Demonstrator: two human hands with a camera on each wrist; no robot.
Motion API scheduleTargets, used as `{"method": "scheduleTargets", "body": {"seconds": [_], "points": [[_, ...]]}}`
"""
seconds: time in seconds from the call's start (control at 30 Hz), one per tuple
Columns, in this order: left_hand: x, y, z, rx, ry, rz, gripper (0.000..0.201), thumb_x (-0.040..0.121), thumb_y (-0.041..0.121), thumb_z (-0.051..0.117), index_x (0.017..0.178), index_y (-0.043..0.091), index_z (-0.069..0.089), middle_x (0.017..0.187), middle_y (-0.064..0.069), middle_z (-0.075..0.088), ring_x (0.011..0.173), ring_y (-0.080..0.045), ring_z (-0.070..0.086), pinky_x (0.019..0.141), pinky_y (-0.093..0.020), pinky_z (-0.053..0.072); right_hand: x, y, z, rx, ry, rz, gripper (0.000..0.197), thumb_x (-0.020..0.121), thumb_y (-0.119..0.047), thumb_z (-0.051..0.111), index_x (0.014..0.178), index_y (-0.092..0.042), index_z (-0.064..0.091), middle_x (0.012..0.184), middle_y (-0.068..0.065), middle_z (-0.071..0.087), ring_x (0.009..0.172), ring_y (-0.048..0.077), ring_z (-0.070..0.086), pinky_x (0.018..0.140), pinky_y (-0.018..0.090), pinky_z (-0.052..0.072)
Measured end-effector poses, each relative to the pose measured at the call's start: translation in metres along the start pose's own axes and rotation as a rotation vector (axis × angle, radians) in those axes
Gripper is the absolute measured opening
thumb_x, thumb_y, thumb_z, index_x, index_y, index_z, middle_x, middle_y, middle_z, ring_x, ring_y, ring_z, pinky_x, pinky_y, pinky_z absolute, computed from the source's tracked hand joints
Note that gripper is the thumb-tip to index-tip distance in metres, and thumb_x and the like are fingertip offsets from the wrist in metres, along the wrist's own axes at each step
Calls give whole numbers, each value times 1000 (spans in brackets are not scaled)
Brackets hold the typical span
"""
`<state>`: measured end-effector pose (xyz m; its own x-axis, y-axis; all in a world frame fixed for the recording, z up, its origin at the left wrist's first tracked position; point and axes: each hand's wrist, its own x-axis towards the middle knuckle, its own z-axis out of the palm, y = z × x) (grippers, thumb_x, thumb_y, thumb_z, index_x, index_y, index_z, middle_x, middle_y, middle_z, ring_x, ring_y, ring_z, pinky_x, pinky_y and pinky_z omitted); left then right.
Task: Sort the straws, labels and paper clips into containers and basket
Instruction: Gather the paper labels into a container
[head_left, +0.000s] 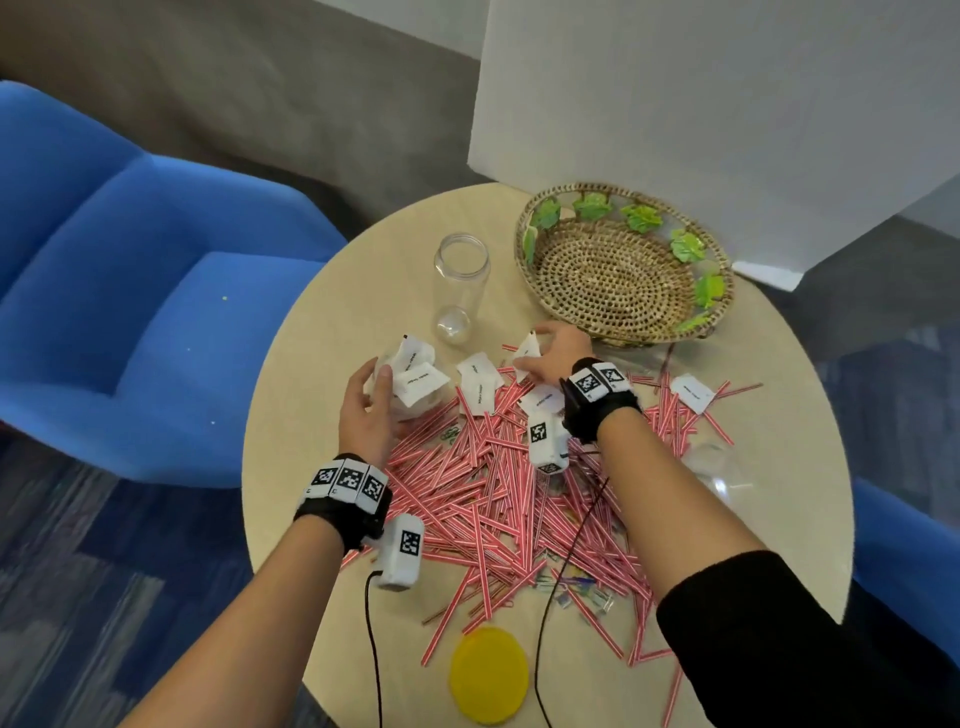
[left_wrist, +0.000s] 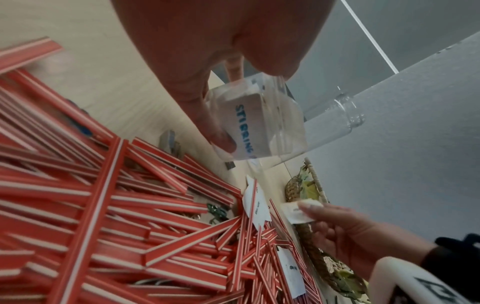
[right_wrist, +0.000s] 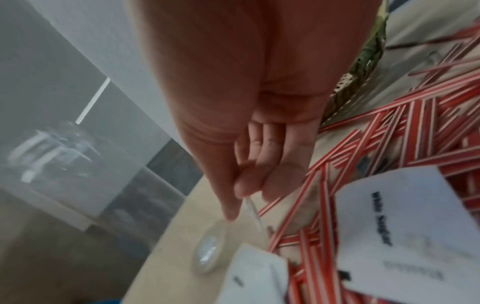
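Note:
Red-and-white striped straws (head_left: 498, 483) lie heaped across the round table (head_left: 291, 467), with white labels (head_left: 480, 384) on top and paper clips (head_left: 576, 587) near the front. My left hand (head_left: 376, 387) grips a small clear container (head_left: 415, 384) stuffed with labels; the left wrist view shows the container (left_wrist: 262, 127) in my left hand (left_wrist: 202, 107). My right hand (head_left: 537, 349) pinches one white label (head_left: 525, 349) just in front of the basket (head_left: 623, 265). From the right wrist, the right hand (right_wrist: 241, 191) holds that label (right_wrist: 252, 209) edge-on.
A tall clear jar (head_left: 460, 286) stands behind the labels, left of the woven basket. A yellow lid (head_left: 488, 675) lies at the front edge. Another clear container (head_left: 719, 467) sits at the right. A blue armchair (head_left: 130, 286) stands left of the table, a white board (head_left: 701, 104) behind.

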<state>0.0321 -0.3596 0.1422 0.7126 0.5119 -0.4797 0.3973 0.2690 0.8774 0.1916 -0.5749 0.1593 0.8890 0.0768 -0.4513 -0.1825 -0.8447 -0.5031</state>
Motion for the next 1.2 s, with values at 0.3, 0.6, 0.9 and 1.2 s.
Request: {"method": "scheduleTargets", "body": {"seconds": [0.3,0.6,0.9,1.2], "points": [[-4,-3,-1,7,-9,-22,45,93,54,59,130,28,56,108,0,62,101,-21,65,79,-56,60,-27,-26,51,-165,-144,-105,64,66,-33,87,121,-14,61,115,6,66,105,25,63,81,26,47],[-7,0,0,9,-26,-16,60,76,71,59,124,36,57,109,1,63,104,-25,66,79,-56,60,-31,-35,60,-212,-16,-171,28,71,-24,81,95,-17,69,102,8,66,94,28,64,74,30,50],[-11,-8,16,46,-52,-10,63,72,78,59,122,39,60,112,-8,69,101,-25,69,86,-55,58,-42,16,14,192,40,148,70,66,-20,91,128,-13,59,105,6,68,92,20,66,68,22,50],[-22,-15,42,66,-171,-9,51,68,85,61,109,56,61,121,-6,66,109,-26,66,90,-55,56,-52,29,14,-90,89,199,65,72,-21,86,131,-8,61,128,11,64,120,26,59,99,32,49]]}}
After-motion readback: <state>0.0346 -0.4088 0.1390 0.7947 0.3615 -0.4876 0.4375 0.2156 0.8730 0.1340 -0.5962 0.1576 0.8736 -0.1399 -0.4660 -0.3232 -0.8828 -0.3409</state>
